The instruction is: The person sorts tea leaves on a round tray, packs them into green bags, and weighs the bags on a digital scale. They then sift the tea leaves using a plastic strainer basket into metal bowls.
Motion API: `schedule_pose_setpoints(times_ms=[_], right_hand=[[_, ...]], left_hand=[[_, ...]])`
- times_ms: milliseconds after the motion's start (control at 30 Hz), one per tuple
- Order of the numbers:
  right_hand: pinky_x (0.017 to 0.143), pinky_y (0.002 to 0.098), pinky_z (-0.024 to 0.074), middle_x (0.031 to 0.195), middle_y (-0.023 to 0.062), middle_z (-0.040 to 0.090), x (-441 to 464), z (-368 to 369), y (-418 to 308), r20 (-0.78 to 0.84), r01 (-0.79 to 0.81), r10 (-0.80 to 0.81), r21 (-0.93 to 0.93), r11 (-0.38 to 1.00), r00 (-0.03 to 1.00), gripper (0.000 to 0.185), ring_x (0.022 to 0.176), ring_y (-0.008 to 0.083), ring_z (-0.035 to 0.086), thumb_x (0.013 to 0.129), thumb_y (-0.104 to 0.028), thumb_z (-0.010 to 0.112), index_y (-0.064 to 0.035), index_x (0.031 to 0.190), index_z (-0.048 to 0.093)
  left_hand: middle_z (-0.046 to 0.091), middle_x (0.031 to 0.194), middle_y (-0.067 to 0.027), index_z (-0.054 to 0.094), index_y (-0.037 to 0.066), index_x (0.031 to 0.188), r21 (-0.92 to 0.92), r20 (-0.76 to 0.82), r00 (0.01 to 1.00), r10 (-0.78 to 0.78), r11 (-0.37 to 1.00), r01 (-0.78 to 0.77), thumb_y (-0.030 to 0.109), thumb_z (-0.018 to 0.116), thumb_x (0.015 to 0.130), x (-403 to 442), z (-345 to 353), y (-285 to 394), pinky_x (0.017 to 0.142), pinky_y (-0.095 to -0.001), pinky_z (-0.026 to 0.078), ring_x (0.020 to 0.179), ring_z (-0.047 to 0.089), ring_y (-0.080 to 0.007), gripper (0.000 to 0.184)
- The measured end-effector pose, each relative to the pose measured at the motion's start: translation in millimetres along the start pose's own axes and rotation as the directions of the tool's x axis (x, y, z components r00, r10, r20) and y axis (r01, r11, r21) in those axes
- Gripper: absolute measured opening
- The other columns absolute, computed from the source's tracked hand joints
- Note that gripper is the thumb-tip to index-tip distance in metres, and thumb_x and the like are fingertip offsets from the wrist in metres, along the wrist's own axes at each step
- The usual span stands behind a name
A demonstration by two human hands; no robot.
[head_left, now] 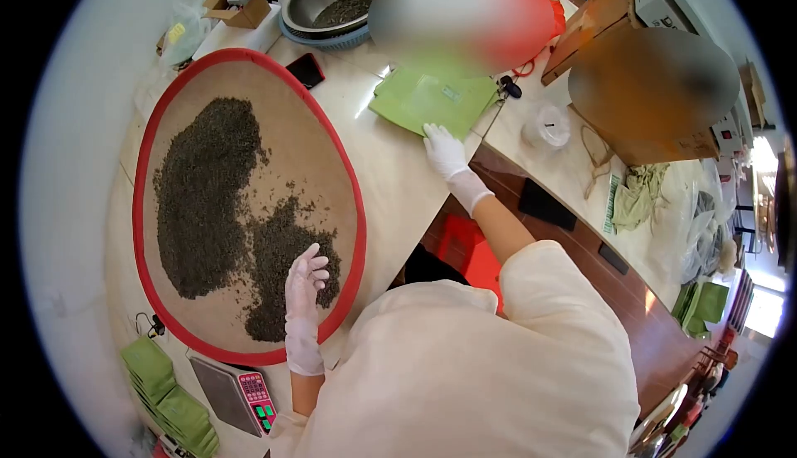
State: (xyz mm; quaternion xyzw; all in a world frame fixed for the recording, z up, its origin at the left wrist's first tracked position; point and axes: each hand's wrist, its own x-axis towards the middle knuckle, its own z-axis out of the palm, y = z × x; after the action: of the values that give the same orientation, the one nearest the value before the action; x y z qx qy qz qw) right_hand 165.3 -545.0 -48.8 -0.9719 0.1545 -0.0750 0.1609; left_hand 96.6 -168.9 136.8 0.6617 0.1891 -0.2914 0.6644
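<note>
My left hand (305,292), in a white glove, is over the smaller pile of dark dried leaves (274,246) near the right rim of a large round tray (359,209) with a red edge. Its fingers are curled, and whether they hold anything is hidden. A larger leaf pile (203,201) covers the tray's left side. My right hand (446,151), also gloved, reaches to the near edge of a stack of flat green bags (432,101). Its fingertips touch that edge, but whether they pinch a bag is too small to tell.
A steel bowl (332,2) with leaves stands at the back beside a phone (305,70). A scale (241,396) and more green bags (170,400) lie at the lower left. A plastic cup (548,126) and cardboard box (594,22) are on the right table, beyond a gap.
</note>
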Motion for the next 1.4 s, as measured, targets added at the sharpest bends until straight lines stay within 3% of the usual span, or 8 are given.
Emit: schedule_pose_setpoints(times_ms=[133, 300, 600, 867, 967, 1033, 1200, 1400], right_hand=[[0.074, 0.0418, 0.0500, 0.079, 0.0155, 0.066, -8.4, -63.9, 15.1, -0.073, -0.066, 0.084, 0.217, 0.974, 0.994, 0.021, 0.078, 0.0339, 0.063, 0.079, -0.012, 0.055, -0.0122, 0.096, 0.068], [0.085, 0.0390, 0.0451, 0.087, 0.0078, 0.066, -17.9, -187.9, -14.5, -0.514, 0.287, -0.112, 0.274, 0.918, 0.850, 0.026, 0.092, 0.0266, 0.061, 0.068, 0.003, 0.058, -0.0123, 0.087, 0.069], [0.113, 0.0493, 0.0159, 0.108, 0.0016, 0.067, -38.0, -250.4, -100.3, -0.336, 0.500, -0.380, 0.685, 0.529, 0.862, 0.031, 0.127, 0.0292, 0.044, 0.067, 0.011, 0.050, -0.0144, 0.075, 0.066], [0.110, 0.0354, 0.0282, 0.123, 0.0078, 0.060, -30.1, -225.1, -117.5, -0.068, 0.230, -0.341, 0.856, 0.463, 0.937, 0.032, 0.130, 0.0274, 0.042, 0.079, 0.012, 0.047, -0.0088, 0.089, 0.069], [0.101, 0.0326, 0.0387, 0.118, 0.0109, 0.062, -27.2, -223.1, -126.0, -0.025, 0.109, -0.168, 0.856, 0.506, 0.985, 0.038, 0.114, 0.0243, 0.055, 0.080, 0.009, 0.049, -0.0044, 0.113, 0.062], [0.094, 0.0324, 0.0427, 0.111, 0.0128, 0.063, -32.6, -231.8, -144.8, -0.258, 0.486, -0.419, 0.590, 0.645, 0.870, 0.040, 0.108, 0.0265, 0.057, 0.075, 0.009, 0.051, -0.0045, 0.111, 0.062], [0.060, 0.0378, 0.0471, 0.113, 0.0113, 0.059, -90.4, -248.6, -238.4, -0.203, 0.824, -0.906, 0.520, 0.222, 0.372, 0.033, 0.070, 0.0255, 0.061, 0.076, -0.011, 0.058, -0.0082, 0.108, 0.056], [0.058, 0.0422, 0.0491, 0.094, 0.0150, 0.060, -72.6, -219.1, -243.2, 0.049, 0.519, -0.562, 0.323, 0.791, 0.826, 0.037, 0.070, 0.0312, 0.061, 0.084, -0.014, 0.053, -0.0018, 0.118, 0.045]], left_hand=[[0.062, 0.102, -0.0001, 0.050, 0.006, 0.130, 0.016, 0.059, 0.997, 0.045, 0.999, -0.046, 0.038, 0.046, 0.096, 11.3, 18.7, 17.9, 0.074, -0.0218, 0.042, 0.084, 0.055, -0.0073, 0.047], [0.058, 0.122, -0.0071, 0.044, 0.006, 0.136, -0.068, 0.207, 0.977, 0.058, 0.997, -0.045, 0.049, 0.035, 0.098, 33.2, 21.2, 31.6, 0.084, -0.0254, 0.044, 0.100, 0.056, -0.0119, 0.059], [0.044, 0.138, -0.0164, 0.032, -0.002, 0.140, -0.571, 0.461, 0.857, 0.228, 0.816, 0.089, 0.052, 0.027, 0.098, 34.4, -3.5, 61.4, 0.105, -0.0362, 0.036, 0.124, 0.046, -0.0248, 0.068], [0.065, 0.102, -0.0057, 0.054, -0.001, 0.119, -0.171, 0.408, 0.899, 0.159, 0.981, -0.096, 0.026, 0.057, 0.093, 7.8, -35.2, 45.2, 0.081, -0.0316, 0.051, 0.088, 0.062, -0.0132, 0.037], [0.064, 0.101, -0.0055, 0.055, 0.000, 0.114, -0.357, 0.019, 0.945, 0.325, 0.886, -0.298, 0.027, 0.057, 0.094, 0.8, -31.1, 48.6, 0.078, -0.0298, 0.050, 0.089, 0.061, -0.0133, 0.034], [0.063, 0.103, -0.0051, 0.055, 0.000, 0.114, -0.371, -0.166, 0.902, 0.398, 0.822, -0.431, 0.026, 0.060, 0.092, 11.4, -36.8, 52.0, 0.080, -0.0276, 0.049, 0.091, 0.061, -0.0132, 0.034], [0.065, 0.096, -0.0029, 0.061, 0.002, 0.104, -0.005, -0.465, 0.643, 0.609, 0.724, -0.690, 0.015, 0.073, 0.082, -1.8, 15.3, 86.8, 0.075, -0.0250, 0.048, 0.083, 0.058, -0.0088, 0.028], [0.067, 0.077, -0.0050, 0.065, 0.000, 0.093, 0.410, -0.446, 0.383, 0.809, 0.564, -0.716, 0.020, 0.074, 0.080, -33.8, 31.3, 105.1, 0.067, -0.0270, 0.048, 0.069, 0.059, -0.0103, 0.025]])
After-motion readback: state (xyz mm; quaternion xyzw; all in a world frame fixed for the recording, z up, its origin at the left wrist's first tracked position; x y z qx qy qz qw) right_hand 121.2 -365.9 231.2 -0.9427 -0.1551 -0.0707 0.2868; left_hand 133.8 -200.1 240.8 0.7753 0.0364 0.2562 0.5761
